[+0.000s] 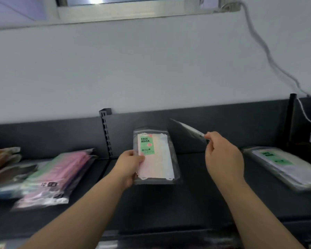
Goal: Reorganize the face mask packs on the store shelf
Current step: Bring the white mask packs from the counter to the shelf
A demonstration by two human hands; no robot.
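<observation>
My left hand (128, 167) grips the left edge of a clear pack of pale pink and white face masks (157, 159) with a green "FACE MASK" label, held face-up above the dark shelf (187, 194). To its right, my right hand (221, 155) pinches the corner of a dark pack (185, 135), which is seen edge-on and tilted up toward the back panel. A stack of pink mask packs (61, 175) lies on the shelf at the left. Another clear pack with a green label (284, 166) lies flat at the right.
A slotted upright (106, 132) divides the shelf's back panel behind the packs. Orange and brown packs (4, 162) are piled at the far left. A white cable (269, 56) hangs down the wall at the right, near a black post (292, 119).
</observation>
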